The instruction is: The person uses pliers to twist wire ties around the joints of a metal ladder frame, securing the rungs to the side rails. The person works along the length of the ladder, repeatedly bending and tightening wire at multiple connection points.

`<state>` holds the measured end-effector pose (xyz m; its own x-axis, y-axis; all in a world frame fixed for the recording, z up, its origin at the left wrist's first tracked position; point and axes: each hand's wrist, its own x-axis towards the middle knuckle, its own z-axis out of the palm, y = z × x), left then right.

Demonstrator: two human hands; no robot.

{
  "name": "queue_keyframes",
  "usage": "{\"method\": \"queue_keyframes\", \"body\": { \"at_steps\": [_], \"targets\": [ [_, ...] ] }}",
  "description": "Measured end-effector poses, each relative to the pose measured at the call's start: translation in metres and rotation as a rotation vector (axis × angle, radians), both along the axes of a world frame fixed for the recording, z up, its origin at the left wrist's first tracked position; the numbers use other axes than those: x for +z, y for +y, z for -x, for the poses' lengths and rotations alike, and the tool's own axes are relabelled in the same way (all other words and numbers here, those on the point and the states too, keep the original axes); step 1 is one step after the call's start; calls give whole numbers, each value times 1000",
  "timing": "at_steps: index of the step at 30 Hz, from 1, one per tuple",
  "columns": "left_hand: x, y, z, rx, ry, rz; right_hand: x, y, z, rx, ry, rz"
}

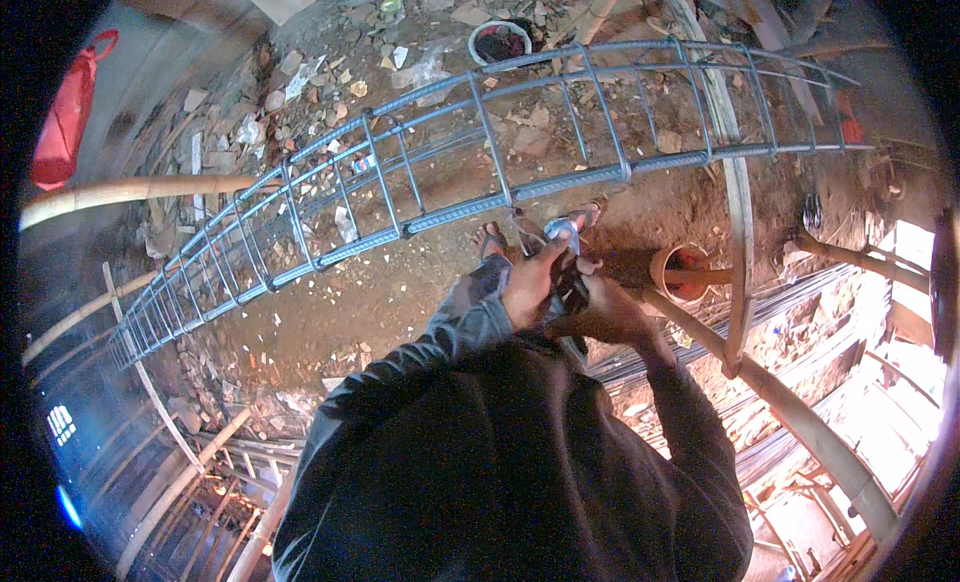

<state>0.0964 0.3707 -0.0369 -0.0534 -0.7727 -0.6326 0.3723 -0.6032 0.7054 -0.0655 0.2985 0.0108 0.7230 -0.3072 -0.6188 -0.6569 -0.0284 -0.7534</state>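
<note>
Both hands meet close in front of my body, at the near side of a long rebar cage (pixel 440 218). My left hand (pixel 529 286) is closed, its thumb pointing forward along a dark, narrow thing (pixel 568 288) whose kind I cannot make out. Against the same thing, my right hand (pixel 612 311) has its fingers curled, thumb and fingertips toward the left hand. What each palm holds is hidden. The cage, of ribbed long bars joined by square stirrups, runs from the left to the far right, raised above the ground. My feet stand beneath its near bar.
Wooden props (pixel 738 242) cross the cage at the right, and a bamboo pole (pixel 130 194) reaches it at the left. A bucket (pixel 684 273) stands right of my feet, another bucket (pixel 500 44) beyond the cage. Rubble covers the far ground. A red bag (pixel 66 122) hangs far left.
</note>
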Motion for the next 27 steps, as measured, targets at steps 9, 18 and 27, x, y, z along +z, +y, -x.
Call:
{"method": "queue_keyframes", "body": {
  "at_steps": [9,18,27],
  "targets": [
    [-26,-10,35,300,-524,50,-4,42,-7,-208,153,643],
    [-49,-8,42,614,-341,-34,-72,49,-11,-420,-65,458],
    [-5,18,-5,281,298,-60,-61,50,-6,-395,-233,-166]
  ]
}}
